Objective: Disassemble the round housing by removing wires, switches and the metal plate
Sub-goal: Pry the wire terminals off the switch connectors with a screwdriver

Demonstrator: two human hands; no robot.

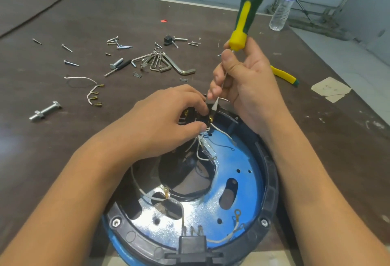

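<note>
The round housing (272, 181) lies on the table (105, 23) close to the person, open side up. Its near edge is cut off by the bottom of the view and its left side is hidden under the left forearm. Inside sits the metal plate (242, 160), blue and shiny, with holes and slots. White wires (202, 145) rise from the plate's middle to a black switch (207, 115) at the far rim. Most of that switch is covered by fingers, so its shape is hard to make out. A second black switch (193, 242) sits at the near rim with more wires running to it.

The left hand (168, 118) pinches the far switch between curled fingers and thumb. The right hand (249, 84) is just beside it, fingers closed round the thin shaft of a screwdriver (247, 12). The green and yellow handle stands up above the hand, blurred and cut off at the top. The tip points down at the switch, touching it or nearly so.

Beyond the housing lie hex keys (164, 63), scattered screws (68, 48), a large bolt (45, 110) and a loose wire bundle (92, 90). A yellow-handled tool (283, 75) shows partly behind the right hand, with a paper scrap (331, 89) near it and a water bottle (285, 6) farther back.
</note>
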